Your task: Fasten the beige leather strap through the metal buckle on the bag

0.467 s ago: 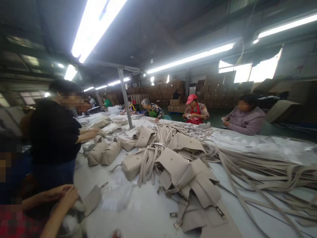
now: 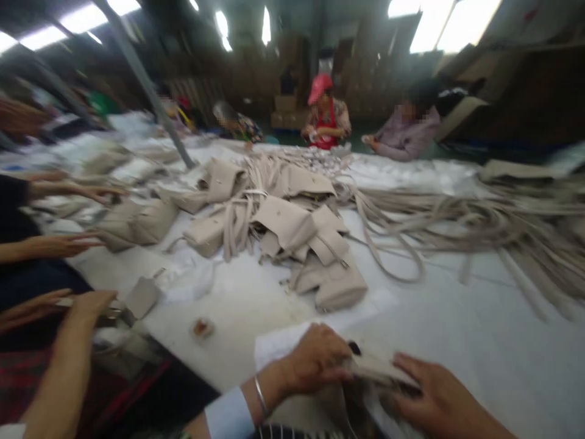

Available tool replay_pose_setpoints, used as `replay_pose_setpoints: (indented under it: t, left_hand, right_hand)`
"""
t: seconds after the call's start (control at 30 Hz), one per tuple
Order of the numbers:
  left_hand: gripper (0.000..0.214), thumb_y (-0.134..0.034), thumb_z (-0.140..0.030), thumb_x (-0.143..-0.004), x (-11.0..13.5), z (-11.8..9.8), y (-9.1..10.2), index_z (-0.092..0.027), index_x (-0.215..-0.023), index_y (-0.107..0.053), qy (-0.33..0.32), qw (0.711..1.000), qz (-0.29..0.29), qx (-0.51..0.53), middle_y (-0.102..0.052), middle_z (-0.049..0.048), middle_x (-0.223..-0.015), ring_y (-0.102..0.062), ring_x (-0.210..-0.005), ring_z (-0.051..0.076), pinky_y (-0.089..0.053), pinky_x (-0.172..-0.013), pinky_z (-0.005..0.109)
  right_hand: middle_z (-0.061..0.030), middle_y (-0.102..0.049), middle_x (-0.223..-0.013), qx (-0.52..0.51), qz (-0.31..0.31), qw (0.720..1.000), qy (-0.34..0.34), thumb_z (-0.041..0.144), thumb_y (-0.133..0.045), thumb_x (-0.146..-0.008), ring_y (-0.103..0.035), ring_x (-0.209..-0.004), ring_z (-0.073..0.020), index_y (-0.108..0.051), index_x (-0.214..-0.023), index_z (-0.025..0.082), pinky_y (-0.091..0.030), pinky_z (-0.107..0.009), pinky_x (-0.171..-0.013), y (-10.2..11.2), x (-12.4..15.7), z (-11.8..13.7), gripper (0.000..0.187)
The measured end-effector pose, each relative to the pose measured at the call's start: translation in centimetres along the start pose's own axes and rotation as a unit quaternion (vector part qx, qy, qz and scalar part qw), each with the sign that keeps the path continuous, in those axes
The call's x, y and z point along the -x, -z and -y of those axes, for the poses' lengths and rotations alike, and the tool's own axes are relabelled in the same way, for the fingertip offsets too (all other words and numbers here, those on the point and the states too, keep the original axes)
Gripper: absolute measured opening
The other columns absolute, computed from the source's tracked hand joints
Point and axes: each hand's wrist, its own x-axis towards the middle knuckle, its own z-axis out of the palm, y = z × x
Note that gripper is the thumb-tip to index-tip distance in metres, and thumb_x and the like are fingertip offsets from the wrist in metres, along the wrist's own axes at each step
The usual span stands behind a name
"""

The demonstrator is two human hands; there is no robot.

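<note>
At the near edge of the table, a beige handbag (image 2: 372, 367) is between my two hands. My left hand (image 2: 317, 360), with a silver bangle at the wrist, closes on the left end of its top edge. The right end is gripped by my right hand (image 2: 432, 390), thumb and fingers on either side. Whitish material shows below the bag's edge, blurred by motion. A white sheet (image 2: 276, 344) lies behind my left hand. Beyond it sits a heap of beige bags (image 2: 338, 283) with flaps and small metal fittings.
Long beige straps (image 2: 439, 213) spread over the right side. A small round brownish thing (image 2: 202, 328) lies on the white table (image 2: 242, 299). Co-workers' hands (image 2: 89, 305) handle bags at left. A metal post (image 2: 146, 85) rises from the table; other people sit across it.
The view has tilted down and turned right. My hands and the handbag they hold have come into view at the bottom. A co-worker's hands at far left have reached over the bags.
</note>
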Motion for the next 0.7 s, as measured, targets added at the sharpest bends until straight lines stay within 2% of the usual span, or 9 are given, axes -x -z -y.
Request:
replay_pose_setpoints:
  t: [0.03,0.1,0.17,0.27,0.37,0.47,0.53,0.6,0.7]
  left_hand:
    - [0.030,-0.052,-0.048,-0.083,0.3,0.6,-0.8,-0.023,-0.098,-0.062,-0.031,0.999,0.010,-0.003,-0.064,0.0076,-0.098,-0.055,-0.095,0.024,-0.039,-0.089,0.045]
    - [0.031,-0.047,-0.043,-0.087,0.7,1.5,-2.0,-0.019,-0.104,-0.059,-0.050,0.999,0.008,-0.003,-0.062,0.0093,-0.102,-0.052,-0.097,0.023,-0.039,-0.089,0.041]
    - [0.036,-0.053,-0.044,-0.085,0.9,1.8,-2.4,-0.017,-0.108,-0.056,-0.055,0.998,-0.018,-0.011,-0.061,0.0100,-0.104,-0.048,-0.101,0.024,-0.036,-0.092,0.042]
    - [0.048,-0.060,-0.048,-0.079,0.7,1.0,-2.4,-0.017,-0.114,-0.054,-0.057,0.997,-0.049,-0.013,-0.059,0.0109,-0.109,-0.044,-0.109,0.027,-0.033,-0.095,0.043]
    - [0.039,-0.056,-0.045,-0.083,0.1,-0.1,-2.3,-0.017,-0.110,-0.057,-0.061,0.997,-0.038,0.003,-0.062,0.0082,-0.098,-0.051,-0.097,0.023,-0.034,-0.093,0.041]
    - [0.027,-0.051,-0.041,-0.086,-0.4,-0.4,-2.4,-0.018,-0.098,-0.061,-0.065,0.997,-0.029,0.025,-0.063,0.0041,-0.081,-0.054,-0.084,0.019,-0.035,-0.092,0.040]
    - [0.026,-0.053,-0.040,-0.085,-0.5,-0.4,-2.5,-0.018,-0.095,-0.061,-0.048,0.997,-0.043,0.049,-0.062,0.0048,-0.081,-0.054,-0.083,0.019,-0.039,-0.086,0.037]
    - [0.026,-0.056,-0.040,-0.083,-0.3,-0.5,-2.5,-0.017,-0.095,-0.059,-0.021,0.996,-0.050,0.075,-0.061,0.0057,-0.085,-0.054,-0.083,0.019,-0.043,-0.079,0.033]
    - [0.025,-0.058,-0.037,-0.081,0.1,-0.6,-2.6,-0.017,-0.096,-0.057,0.017,0.993,-0.046,0.104,-0.060,0.0049,-0.086,-0.055,-0.080,0.017,-0.046,-0.073,0.030]
  right_hand:
    - [-0.0035,-0.066,-0.070,-0.012,0.026,1.000,-0.011,0.034,-0.058,-0.070,-0.064,-0.070,-0.0252,-0.061,-0.071,0.025,-0.047,-0.034,-0.062,-0.2,0.0,-0.3,0.010]
    - [-0.0018,-0.062,-0.065,-0.041,0.058,0.997,-0.032,0.033,-0.058,-0.069,-0.058,-0.065,-0.0191,-0.056,-0.069,0.020,-0.041,-0.026,-0.057,-0.3,-0.3,-0.8,0.013]
    - [0.0007,-0.057,-0.061,-0.054,0.065,0.995,-0.053,0.031,-0.060,-0.066,-0.052,-0.059,-0.0148,-0.053,-0.065,0.019,-0.036,-0.023,-0.053,-0.1,-0.8,-0.7,0.013]
    - [0.0030,-0.051,-0.057,-0.050,0.074,0.994,-0.055,0.028,-0.061,-0.066,-0.045,-0.053,-0.0114,-0.051,-0.063,0.018,-0.031,-0.022,-0.051,0.6,-1.3,0.1,0.014]
    - [0.0039,-0.049,-0.056,-0.058,0.093,0.993,-0.039,0.027,-0.063,-0.065,-0.042,-0.052,-0.0105,-0.051,-0.062,0.018,-0.030,-0.022,-0.050,0.9,-1.6,0.3,0.016]
    - [0.0048,-0.048,-0.059,-0.144,0.133,0.980,-0.035,0.030,-0.068,-0.064,-0.042,-0.055,-0.0098,-0.055,-0.070,0.016,-0.030,-0.020,-0.050,1.3,-1.7,-0.6,0.020]
    - [0.0051,-0.047,-0.062,-0.240,0.149,0.959,-0.027,0.038,-0.067,-0.069,-0.040,-0.055,-0.0093,-0.059,-0.087,0.016,-0.030,-0.020,-0.050,1.9,-1.4,-1.5,0.030]
    - [0.0047,-0.045,-0.062,-0.321,0.137,0.937,-0.030,0.047,-0.058,-0.078,-0.037,-0.053,-0.0086,-0.058,-0.097,0.015,-0.029,-0.020,-0.048,2.8,-0.8,-2.2,0.038]
    - [0.0040,-0.044,-0.060,-0.359,0.104,0.923,-0.093,0.051,-0.056,-0.080,-0.036,-0.050,-0.0075,-0.055,-0.082,0.014,-0.025,-0.020,-0.044,3.9,0.5,-3.0,0.037]
